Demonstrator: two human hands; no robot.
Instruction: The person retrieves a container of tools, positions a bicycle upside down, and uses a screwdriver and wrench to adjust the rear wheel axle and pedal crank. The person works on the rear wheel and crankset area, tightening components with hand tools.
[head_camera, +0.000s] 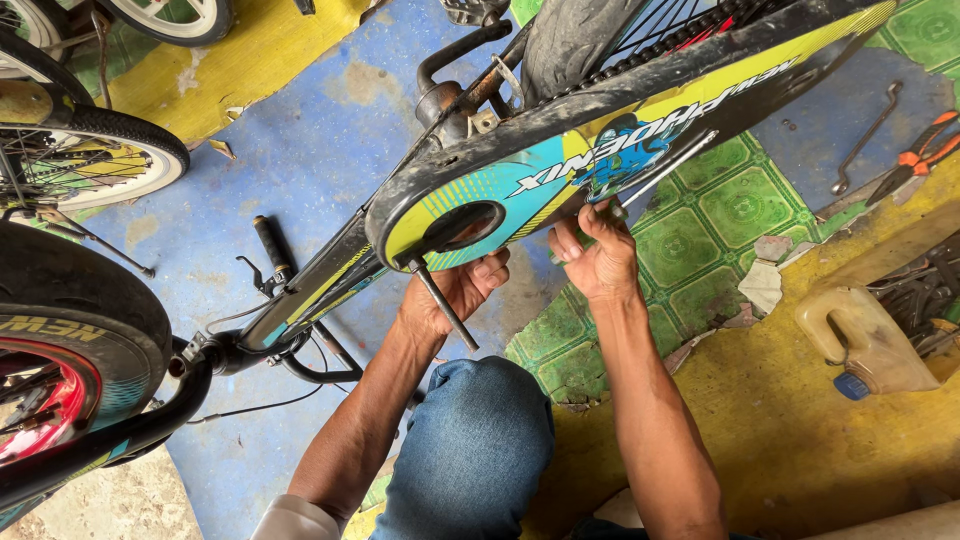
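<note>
One bicycle (330, 270) lies upturned on the floor (320, 140), its chain guard (560, 150) yellow, teal and black, with a round hole near the lower end. One rear tyre (570, 40) shows above the guard, the chain beside it.

Left hand (455, 295): under the guard's round end, fingers curled up against its lower edge, touching it. One thin dark metal rod (443, 305) crosses in front of the palm; cannot tell whether the hand grips it.

Right hand (598, 258): fingers bunched together, pinching at the guard's lower edge near the middle, by a thin silver stay (670, 165).

Floor, right edge: one bent wrench (866, 138), one pair of orange-handled pliers (920, 155), both well apart from the hands. One pale plastic jug (865, 340) with a blue cap lies on its side on the yellow patch; contents not visible.

Left edge: parts of three other wheels, one red-rimmed (60, 360), one spoked (90, 150), one white-rimmed (180, 15) at the top.

One denim knee (470, 450) between the forearms.
</note>
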